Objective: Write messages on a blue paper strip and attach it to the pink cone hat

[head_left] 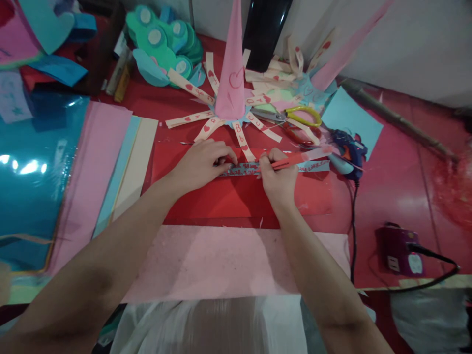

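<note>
My left hand (206, 164) is closed, its curled fingertips and thumb gripping the left part of a light blue paper strip (315, 166) with red handwriting. In my right hand (280, 179) is a red pen-like tool (293, 159), slanting back to the right; its tip is hidden by my fingers. The strip lies across a red sheet (221, 199), on top of a pink sheet (221, 260). Just beyond my hands stands a pink paper cone (230, 83) with a drawn heart, ringed by lettered cream strips (188, 119).
Scissors (302, 116) and a glue gun (348, 152) with a cord lie right. A purple power box (401, 250) sits further right. Coloured paper (98, 162) is stacked left. Green foam shapes (158, 37), a second cone (350, 46) and a stick (401, 120) are behind.
</note>
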Demonstrator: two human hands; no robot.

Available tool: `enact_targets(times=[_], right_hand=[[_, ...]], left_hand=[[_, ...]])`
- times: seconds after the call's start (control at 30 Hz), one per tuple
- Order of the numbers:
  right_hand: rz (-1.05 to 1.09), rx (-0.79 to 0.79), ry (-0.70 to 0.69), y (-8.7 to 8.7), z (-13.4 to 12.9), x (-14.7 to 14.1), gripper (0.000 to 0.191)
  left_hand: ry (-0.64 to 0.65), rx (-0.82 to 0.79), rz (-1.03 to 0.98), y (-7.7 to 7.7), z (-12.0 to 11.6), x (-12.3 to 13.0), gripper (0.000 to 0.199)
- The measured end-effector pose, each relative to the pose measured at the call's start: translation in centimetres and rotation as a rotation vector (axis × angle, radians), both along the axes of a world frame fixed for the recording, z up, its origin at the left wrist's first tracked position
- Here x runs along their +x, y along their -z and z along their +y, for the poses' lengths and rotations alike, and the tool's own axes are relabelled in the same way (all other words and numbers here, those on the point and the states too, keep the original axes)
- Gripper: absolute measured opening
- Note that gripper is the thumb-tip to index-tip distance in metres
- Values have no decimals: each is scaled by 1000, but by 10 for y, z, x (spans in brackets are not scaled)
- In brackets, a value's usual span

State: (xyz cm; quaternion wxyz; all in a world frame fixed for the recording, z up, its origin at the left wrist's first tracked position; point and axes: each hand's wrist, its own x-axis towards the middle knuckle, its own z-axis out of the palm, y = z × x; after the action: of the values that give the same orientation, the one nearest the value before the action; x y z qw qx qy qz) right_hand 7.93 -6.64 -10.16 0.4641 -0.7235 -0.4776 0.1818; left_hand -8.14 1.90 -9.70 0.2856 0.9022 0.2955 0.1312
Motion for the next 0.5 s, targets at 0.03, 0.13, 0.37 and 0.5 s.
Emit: enact_targets(times=[0.03, 0.13, 0.37, 0.5], right_hand=[[5, 1, 8, 0, 0, 0, 31], [-1, -15, -11, 0, 0, 0, 31], [-38, -28, -11, 1, 0, 2, 30], [3, -2, 51, 1, 0, 2, 31]], left_hand=[[0, 0, -1, 0, 0, 0, 12], [1, -6, -3, 0, 0, 0, 11], [-4, -2, -5, 0, -1, 0, 11], [-5, -3, -3, 0, -1, 0, 12]])
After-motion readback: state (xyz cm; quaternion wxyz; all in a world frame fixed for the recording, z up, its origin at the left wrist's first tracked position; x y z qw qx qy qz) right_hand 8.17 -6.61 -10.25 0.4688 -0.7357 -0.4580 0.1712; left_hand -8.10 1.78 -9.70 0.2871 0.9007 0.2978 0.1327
